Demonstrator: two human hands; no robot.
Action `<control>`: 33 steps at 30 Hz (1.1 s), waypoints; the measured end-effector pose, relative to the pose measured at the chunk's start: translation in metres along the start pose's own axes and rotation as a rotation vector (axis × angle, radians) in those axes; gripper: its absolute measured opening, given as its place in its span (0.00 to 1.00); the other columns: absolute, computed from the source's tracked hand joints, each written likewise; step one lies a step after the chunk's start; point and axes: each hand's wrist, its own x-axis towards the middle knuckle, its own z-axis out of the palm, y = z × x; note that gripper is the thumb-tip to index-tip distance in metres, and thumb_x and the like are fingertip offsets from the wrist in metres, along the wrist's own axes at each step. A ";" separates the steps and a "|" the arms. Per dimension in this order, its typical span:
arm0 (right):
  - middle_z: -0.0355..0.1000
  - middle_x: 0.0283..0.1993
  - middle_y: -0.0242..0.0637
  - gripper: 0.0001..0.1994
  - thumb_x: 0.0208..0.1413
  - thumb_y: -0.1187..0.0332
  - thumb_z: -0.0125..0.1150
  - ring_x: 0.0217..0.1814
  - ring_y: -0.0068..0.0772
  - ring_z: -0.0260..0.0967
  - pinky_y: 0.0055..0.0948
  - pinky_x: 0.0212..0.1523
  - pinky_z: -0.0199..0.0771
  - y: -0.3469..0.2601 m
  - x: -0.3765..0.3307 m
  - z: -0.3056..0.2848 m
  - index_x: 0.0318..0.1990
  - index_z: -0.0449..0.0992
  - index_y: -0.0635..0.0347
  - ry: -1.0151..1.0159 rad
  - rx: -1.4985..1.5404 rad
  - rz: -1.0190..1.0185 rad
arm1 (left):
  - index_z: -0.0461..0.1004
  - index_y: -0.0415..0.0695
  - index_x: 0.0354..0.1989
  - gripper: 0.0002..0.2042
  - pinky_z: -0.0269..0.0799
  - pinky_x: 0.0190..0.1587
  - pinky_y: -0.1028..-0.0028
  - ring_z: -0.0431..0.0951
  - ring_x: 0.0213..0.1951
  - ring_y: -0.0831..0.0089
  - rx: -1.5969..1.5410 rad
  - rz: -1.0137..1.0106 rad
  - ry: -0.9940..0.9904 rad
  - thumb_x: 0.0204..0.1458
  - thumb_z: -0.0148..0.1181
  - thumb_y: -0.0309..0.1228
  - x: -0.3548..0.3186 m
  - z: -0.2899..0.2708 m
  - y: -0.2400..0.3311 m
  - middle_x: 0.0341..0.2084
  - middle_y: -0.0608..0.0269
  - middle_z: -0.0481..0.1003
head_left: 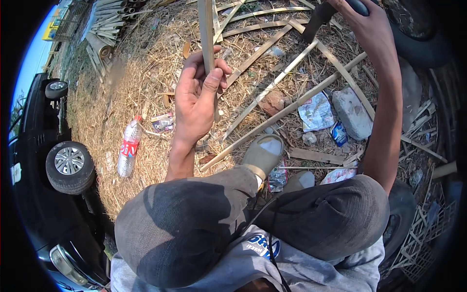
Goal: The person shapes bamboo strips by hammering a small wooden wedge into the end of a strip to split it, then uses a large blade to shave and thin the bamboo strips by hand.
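Note:
My left hand [198, 95] is closed round a long bamboo strip [206, 36], which stands upright and runs out past the top edge. Its thumb presses on the near side of the strip. At the upper right, my right hand [359, 15] grips a dark blade-like tool [318, 22]; its handle is partly cut off by the picture's edge, so its exact kind is unclear. The tool's end lies above several bamboo strips [287, 63] spread on the ground, apart from the strip in my left hand.
Straw-strewn ground holds a plastic bottle [129, 147], a concrete chunk [352, 114], a reddish stone [274, 103] and crumpled wrappers [316, 113]. A bundle of bamboo [99, 46] lies at the far left. A black vehicle [36, 160] stands left; tyres and woven bamboo lattice [428, 238] are at right.

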 end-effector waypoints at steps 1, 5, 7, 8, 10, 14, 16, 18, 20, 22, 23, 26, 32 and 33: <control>0.81 0.32 0.32 0.14 0.63 0.59 0.66 0.29 0.20 0.69 0.24 0.32 0.68 -0.022 -0.002 -0.007 0.41 0.84 0.62 0.035 -0.058 0.068 | 0.65 0.37 0.64 0.18 0.71 0.45 0.78 0.73 0.40 0.80 0.007 0.005 -0.025 0.67 0.54 0.26 0.002 0.003 -0.001 0.41 0.62 0.76; 0.73 0.23 0.31 0.15 0.63 0.61 0.61 0.22 0.20 0.64 0.24 0.23 0.63 -0.035 0.015 -0.009 0.37 0.85 0.65 0.065 -0.178 -0.032 | 0.65 0.36 0.63 0.17 0.71 0.44 0.78 0.73 0.42 0.80 0.054 0.001 -0.044 0.68 0.52 0.25 0.004 -0.005 0.002 0.43 0.62 0.76; 0.70 0.20 0.33 0.18 0.61 0.57 0.62 0.22 0.21 0.64 0.27 0.23 0.64 -0.045 0.029 -0.014 0.37 0.85 0.66 0.041 -0.260 0.050 | 0.65 0.36 0.64 0.17 0.71 0.44 0.78 0.74 0.42 0.80 0.062 -0.017 -0.054 0.68 0.52 0.26 0.006 -0.005 -0.001 0.43 0.62 0.76; 0.70 0.20 0.33 0.18 0.61 0.57 0.62 0.22 0.21 0.64 0.27 0.23 0.64 -0.038 0.036 -0.009 0.37 0.85 0.66 0.032 -0.273 0.057 | 0.65 0.36 0.64 0.17 0.71 0.44 0.78 0.73 0.42 0.80 0.058 -0.021 -0.049 0.68 0.52 0.26 0.008 -0.002 -0.006 0.43 0.62 0.76; 0.69 0.20 0.34 0.18 0.60 0.57 0.62 0.22 0.22 0.65 0.30 0.23 0.64 -0.030 0.051 -0.010 0.36 0.84 0.68 0.020 -0.259 -0.057 | 0.65 0.36 0.64 0.17 0.71 0.45 0.78 0.73 0.42 0.81 0.053 -0.024 -0.041 0.68 0.52 0.26 0.010 0.003 -0.005 0.43 0.63 0.76; 0.72 0.22 0.44 0.20 0.59 0.55 0.63 0.23 0.32 0.69 0.38 0.27 0.69 -0.031 0.090 -0.011 0.33 0.83 0.69 -0.053 -0.382 -0.044 | 0.64 0.36 0.64 0.18 0.71 0.45 0.78 0.73 0.42 0.81 0.031 -0.006 -0.075 0.68 0.51 0.26 0.018 0.001 0.003 0.43 0.63 0.76; 0.75 0.22 0.50 0.27 0.59 0.44 0.63 0.25 0.40 0.75 0.38 0.30 0.73 -0.033 0.115 0.012 0.31 0.84 0.67 -0.242 -0.616 0.164 | 0.64 0.36 0.64 0.18 0.71 0.45 0.78 0.73 0.42 0.81 0.075 -0.092 -0.025 0.68 0.52 0.27 0.009 -0.022 0.010 0.44 0.63 0.75; 0.73 0.18 0.43 0.27 0.62 0.48 0.59 0.22 0.35 0.74 0.35 0.29 0.73 0.004 0.135 -0.036 0.28 0.81 0.69 -0.377 -0.849 0.013 | 0.63 0.37 0.65 0.19 0.72 0.46 0.77 0.73 0.43 0.81 -0.042 -0.036 -0.066 0.68 0.53 0.28 0.017 0.004 -0.004 0.44 0.63 0.75; 0.72 0.15 0.42 0.31 0.63 0.47 0.57 0.20 0.35 0.74 0.35 0.28 0.74 0.041 0.132 -0.040 0.20 0.79 0.70 -0.405 -0.949 -0.011 | 0.65 0.39 0.65 0.19 0.67 0.41 0.82 0.71 0.38 0.83 -0.078 -0.048 -0.043 0.68 0.53 0.27 0.013 0.008 -0.016 0.41 0.65 0.76; 0.68 0.13 0.37 0.33 0.63 0.44 0.59 0.17 0.30 0.69 0.33 0.27 0.71 0.065 0.117 -0.054 0.18 0.76 0.69 -0.395 -0.876 -0.022 | 0.65 0.39 0.66 0.19 0.67 0.42 0.81 0.71 0.37 0.82 -0.122 -0.069 -0.036 0.68 0.54 0.28 0.010 0.015 -0.020 0.41 0.66 0.75; 0.68 0.13 0.37 0.33 0.63 0.44 0.59 0.17 0.30 0.69 0.33 0.27 0.71 0.068 0.106 -0.051 0.18 0.76 0.69 -0.399 -0.863 -0.024 | 0.65 0.39 0.65 0.19 0.67 0.42 0.81 0.71 0.37 0.82 -0.104 -0.077 -0.059 0.68 0.54 0.28 0.011 0.009 -0.016 0.41 0.66 0.75; 0.64 0.14 0.31 0.34 0.61 0.40 0.61 0.18 0.24 0.63 0.31 0.26 0.67 0.078 0.064 -0.064 0.17 0.74 0.65 -0.326 -0.760 0.112 | 0.65 0.39 0.65 0.19 0.67 0.42 0.80 0.71 0.37 0.82 -0.094 -0.097 -0.110 0.67 0.54 0.28 0.012 0.008 -0.011 0.41 0.66 0.75; 0.62 0.23 0.21 0.27 0.63 0.42 0.62 0.24 0.14 0.59 0.19 0.29 0.62 0.097 -0.048 -0.117 0.38 0.78 0.65 -0.042 0.088 0.527 | 0.66 0.39 0.65 0.19 0.67 0.41 0.80 0.71 0.37 0.82 -0.117 -0.070 -0.152 0.67 0.56 0.28 0.015 0.018 -0.012 0.41 0.66 0.76; 0.62 0.23 0.21 0.26 0.64 0.44 0.62 0.25 0.16 0.60 0.21 0.29 0.62 0.108 -0.074 -0.123 0.39 0.77 0.66 0.043 0.266 0.500 | 0.66 0.39 0.65 0.19 0.68 0.41 0.80 0.71 0.37 0.81 -0.109 -0.087 -0.140 0.67 0.56 0.28 0.013 0.019 -0.010 0.41 0.66 0.76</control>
